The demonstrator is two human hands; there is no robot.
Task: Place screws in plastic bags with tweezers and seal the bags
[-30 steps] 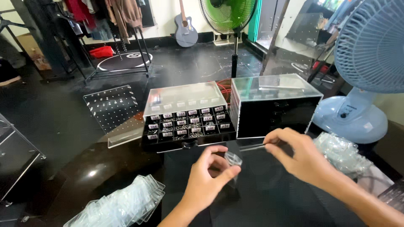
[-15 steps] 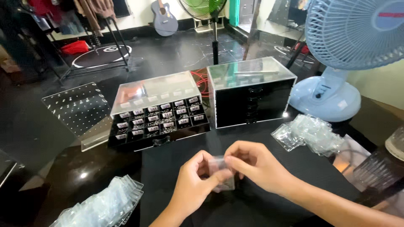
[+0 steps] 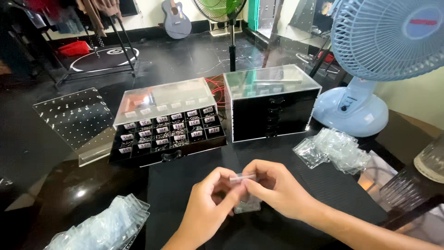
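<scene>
Both our left hand (image 3: 206,210) and right hand (image 3: 277,190) are pinching one small clear bag (image 3: 244,194) (slippery film), risking dropping it if either grip loosens.

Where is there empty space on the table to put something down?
Bare dark mat lies between the open drawer and the hands: left hand, right hand. Crowded: bag pile front-left, small bags by the fan.
</scene>
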